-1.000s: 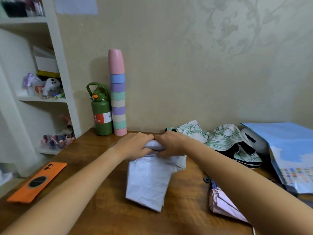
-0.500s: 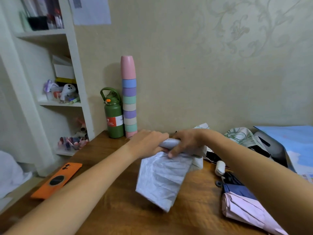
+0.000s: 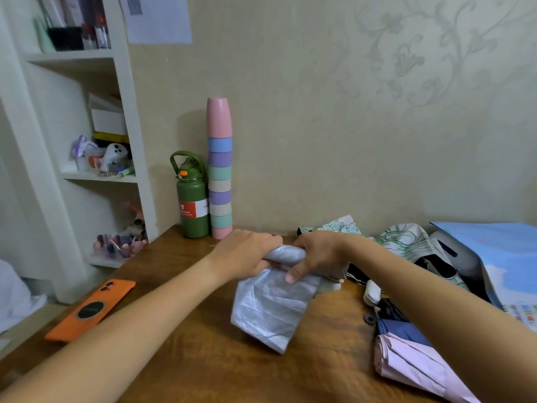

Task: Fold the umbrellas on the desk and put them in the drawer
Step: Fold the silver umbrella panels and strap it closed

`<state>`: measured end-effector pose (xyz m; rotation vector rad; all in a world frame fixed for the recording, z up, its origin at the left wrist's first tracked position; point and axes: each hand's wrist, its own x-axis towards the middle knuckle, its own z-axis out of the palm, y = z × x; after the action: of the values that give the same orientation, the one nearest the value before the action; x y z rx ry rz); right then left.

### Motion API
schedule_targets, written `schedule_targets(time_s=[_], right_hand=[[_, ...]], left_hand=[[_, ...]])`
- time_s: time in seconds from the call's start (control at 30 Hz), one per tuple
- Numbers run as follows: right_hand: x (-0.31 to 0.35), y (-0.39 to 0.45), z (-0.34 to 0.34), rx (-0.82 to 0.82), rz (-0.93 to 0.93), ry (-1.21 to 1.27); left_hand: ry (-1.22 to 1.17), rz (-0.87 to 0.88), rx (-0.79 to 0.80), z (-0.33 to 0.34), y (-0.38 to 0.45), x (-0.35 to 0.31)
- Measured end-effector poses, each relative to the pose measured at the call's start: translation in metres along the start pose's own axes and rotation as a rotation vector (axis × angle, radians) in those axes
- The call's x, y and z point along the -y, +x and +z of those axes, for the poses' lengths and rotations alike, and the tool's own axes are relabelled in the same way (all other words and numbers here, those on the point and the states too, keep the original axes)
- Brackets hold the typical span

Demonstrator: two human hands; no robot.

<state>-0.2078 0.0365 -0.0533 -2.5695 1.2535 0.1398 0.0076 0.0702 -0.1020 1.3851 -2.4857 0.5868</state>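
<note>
My hands have drawn apart along the silver umbrella [image 3: 270, 309]: left hand [image 3: 247, 254] and right hand [image 3: 318, 257] grip its rolled top, creased canopy hanging to the table [image 3: 203, 359].

Clutter along the back and left of the brown wooden bench [image 3: 186, 370]

A dark green metal flask with a loop handle and red-and-white label [image 3: 192, 204] stands at the back edge against the beige patterned wall [image 3: 348, 112], touching a tall stack of pastel plastic cups topped by a pink one [image 3: 219, 170] just to its right. An orange phone with a round black patch [image 3: 92, 309] lies flat near the left edge. At the far right rests a light blue printed paper bag [image 3: 505, 257]. Left of the bench stands a white shelf unit [image 3: 132, 117] holding boxes, small toys and bottles. A white paper sheet [image 3: 158, 17] hangs on the wall.
</note>
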Motion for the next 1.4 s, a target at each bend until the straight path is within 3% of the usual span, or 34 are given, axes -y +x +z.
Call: schedule_targets(time_s=[0.07,0.23,0.33,0.43,0.53,0.6,0.73,0.87,0.93,1.03,1.1,1.17,1.3,1.4], right_hand=[[0.001,0.002,0.006,-0.116,0.002,-0.148],[-0.002,0.014,0.024,-0.415,-0.142,-0.536],[-0.005,0.014,0.029,-0.406,-0.121,-0.429],[-0.014,0.012,0.025,-0.101,-0.055,-0.047],[-0.025,0.011,0.017,0.084,0.007,0.161],[-0.024,0.012,0.02,0.009,0.03,0.01],[-0.029,0.019,0.027,-0.294,-0.002,-0.372],[-0.032,0.015,0.035,-0.427,-0.072,-0.422],[-0.029,0.011,0.038,-0.369,-0.072,-0.292],[-0.032,0.001,0.028,-0.046,-0.037,0.25],[-0.037,-0.002,0.027,0.067,-0.014,0.404],[-0.037,0.001,0.029,0.023,0.01,0.241],[-0.03,0.01,0.043,-0.196,-0.036,-0.345],[-0.027,0.011,0.051,-0.299,-0.099,-0.4]], left_hand=[[-0.086,-0.074,0.019,0.004,0.0,-0.002],[-0.58,-0.187,0.408,-0.006,0.001,0.001],[-0.346,-0.162,0.306,-0.002,0.002,0.004],[0.036,-0.132,0.158,0.006,0.003,-0.003],[0.045,-0.138,0.058,0.016,0.004,-0.013],[-0.134,-0.125,0.06,0.017,0.004,-0.012],[-0.489,-0.057,0.192,0.012,0.005,-0.009],[-0.414,-0.066,0.18,0.009,0.006,-0.006],[-0.272,-0.043,0.127,0.012,0.005,-0.002],[0.037,0.029,-0.044,0.023,-0.001,-0.006],[0.146,0.072,-0.168,0.031,-0.003,-0.011],[0.013,0.001,-0.079,0.027,-0.001,-0.015],[-0.394,-0.111,0.426,0.015,0.01,-0.016],[-0.5,-0.171,0.504,0.015,0.009,-0.014]])
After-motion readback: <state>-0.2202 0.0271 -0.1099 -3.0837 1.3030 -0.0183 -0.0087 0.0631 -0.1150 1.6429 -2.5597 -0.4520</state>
